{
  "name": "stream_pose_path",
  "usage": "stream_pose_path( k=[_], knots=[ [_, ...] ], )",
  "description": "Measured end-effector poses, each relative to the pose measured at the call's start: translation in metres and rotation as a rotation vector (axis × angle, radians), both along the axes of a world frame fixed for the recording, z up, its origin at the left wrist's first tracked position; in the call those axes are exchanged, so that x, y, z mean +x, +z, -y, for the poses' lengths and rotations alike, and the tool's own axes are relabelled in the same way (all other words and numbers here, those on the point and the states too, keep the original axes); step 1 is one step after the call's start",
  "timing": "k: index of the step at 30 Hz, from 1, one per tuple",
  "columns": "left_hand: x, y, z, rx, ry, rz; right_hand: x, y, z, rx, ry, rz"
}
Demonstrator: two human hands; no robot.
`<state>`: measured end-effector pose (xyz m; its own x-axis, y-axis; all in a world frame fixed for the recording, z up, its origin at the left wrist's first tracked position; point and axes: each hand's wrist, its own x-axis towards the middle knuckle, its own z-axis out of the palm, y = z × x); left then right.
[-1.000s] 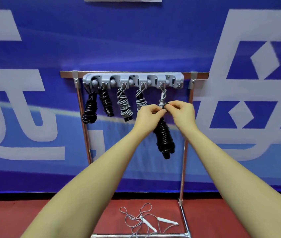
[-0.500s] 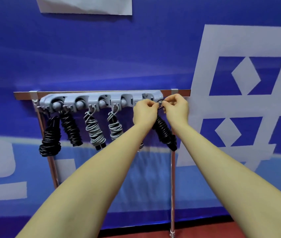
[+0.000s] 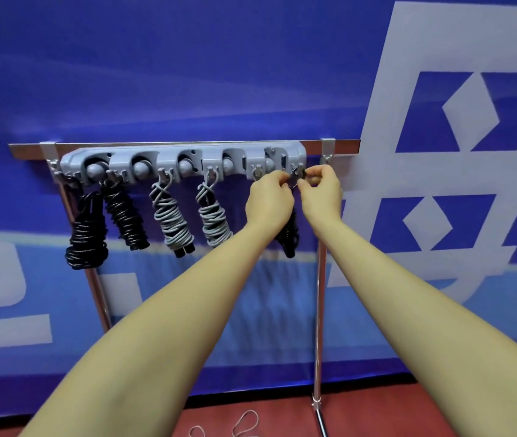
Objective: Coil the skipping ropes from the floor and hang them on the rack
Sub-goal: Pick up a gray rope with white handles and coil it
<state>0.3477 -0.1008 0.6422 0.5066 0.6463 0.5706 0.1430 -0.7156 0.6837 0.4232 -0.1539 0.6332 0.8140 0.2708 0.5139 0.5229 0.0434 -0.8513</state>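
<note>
Both bare forearms reached up from the bottom of the frame and met just right of centre, at the right end of the rack (image 3: 184, 159). The left hand (image 3: 269, 201) had its fingers curled, pinching the top loop of the black rope (image 3: 288, 234) at the last hook (image 3: 298, 173). The right hand (image 3: 321, 193) mirrored it from the other side, thumb and forefinger clamped on the same loop, the two hands nearly touching. The coiled body of that rope hung below the hands, partly hidden behind the left wrist.

To the left along the rack hung four more coils: two glossy black ropes (image 3: 88, 234) in the left middle of the frame, then two matte grey ropes (image 3: 172, 219) toward the centre, each wound into a tight bundle and spaced apart. One hook (image 3: 257, 171) just left of the hands looked bare. The rack was a moulded grey plastic strip with rounded knobs, fixed on a shiny metal bar (image 3: 187, 143) carried by two thin metal posts. The right post (image 3: 320, 310) ran down close under the right forearm. Open room lay to the right of the rack.

Behind stood a smooth blue banner (image 3: 219, 74) with large white shapes. At the lower edge of the frame, thin loops of a loose rope (image 3: 244, 421) lay on the red floor (image 3: 377, 411).
</note>
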Motion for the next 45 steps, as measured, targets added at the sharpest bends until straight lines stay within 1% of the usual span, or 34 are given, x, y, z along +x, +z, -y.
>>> stream_pose_path(
  k=[3,6,10,14,19,22,27,31,33,36,40,41,43,45],
  knots=[
    [-0.023,-0.013,0.002,-0.018,0.003,0.02,-0.02,-0.013,0.008,-0.034,-0.045,0.008],
    [-0.053,-0.037,0.002,-0.074,0.004,-0.004,-0.045,-0.036,0.016,-0.103,-0.017,-0.021],
    [-0.104,-0.084,0.001,-0.173,0.003,-0.097,-0.085,-0.086,0.019,-0.208,0.064,-0.054],
    [-0.146,-0.146,-0.012,-0.262,-0.022,-0.22,-0.118,-0.153,0.008,-0.346,0.131,-0.102],
    [-0.182,-0.245,-0.041,-0.434,0.019,-0.342,-0.146,-0.261,-0.023,-0.485,0.221,-0.239],
    [-0.196,-0.318,-0.059,-0.541,0.047,-0.429,-0.157,-0.332,-0.04,-0.586,0.271,-0.271],
    [-0.207,-0.454,-0.083,-0.722,0.073,-0.578,-0.165,-0.47,-0.059,-0.783,0.339,-0.333],
    [-0.207,-0.555,-0.094,-0.789,0.074,-0.711,-0.158,-0.581,-0.069,-0.981,0.414,-0.365],
    [-0.206,-0.599,-0.096,-0.819,0.067,-0.769,-0.153,-0.627,-0.069,-1.059,0.457,-0.37],
    [-0.201,-0.653,-0.098,-0.868,0.02,-0.82,-0.146,-0.682,-0.071,-1.209,0.579,-0.311],
    [-0.192,-0.707,-0.097,-0.909,-0.06,-0.85,-0.14,-0.734,-0.075,-1.374,0.735,-0.217],
    [-0.19,-0.719,-0.096,-0.91,-0.075,-0.867,-0.14,-0.744,-0.075,-1.448,0.756,-0.154],
    [-0.187,-0.738,-0.095,-0.895,-0.104,-0.914,-0.141,-0.757,-0.074,-1.563,0.752,0.039],
    [-0.186,-0.75,-0.093,-0.876,-0.131,-0.963,-0.143,-0.757,-0.076,-1.564,0.676,0.201]
  ],
)
